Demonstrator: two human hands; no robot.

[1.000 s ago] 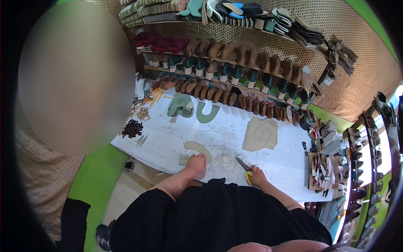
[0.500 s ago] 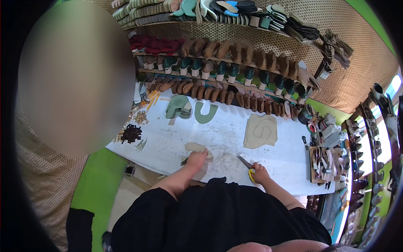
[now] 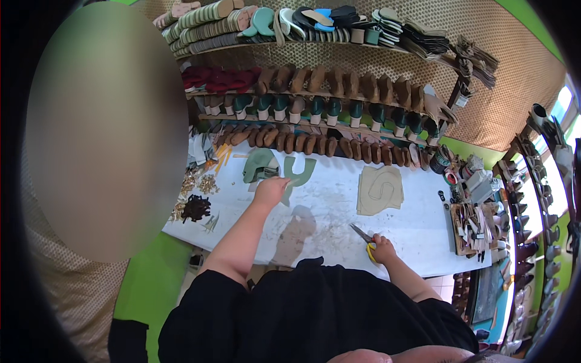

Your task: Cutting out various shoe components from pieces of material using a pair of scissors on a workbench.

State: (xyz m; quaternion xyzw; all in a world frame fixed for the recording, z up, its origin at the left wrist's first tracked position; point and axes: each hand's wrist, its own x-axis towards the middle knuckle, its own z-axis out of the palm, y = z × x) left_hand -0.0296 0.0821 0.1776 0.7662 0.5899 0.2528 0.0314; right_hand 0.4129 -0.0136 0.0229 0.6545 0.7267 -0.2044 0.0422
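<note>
The right grip (image 3: 382, 249) clamps yellow-handled metal scissors (image 3: 365, 235) near the white counter's (image 3: 336, 193) front edge; a flat green U-shaped piece (image 3: 305, 175) lies at the left grip's (image 3: 270, 192) fingers, whose hold I cannot tell.

No text, label, number or sign is legible. The dark can (image 3: 440, 158) at the right rear of the bench (image 3: 423, 242) bears pale markings, too small to read. The white tag (image 3: 462, 101) beside the shelf post (image 3: 456, 91) is likewise unreadable.
</note>
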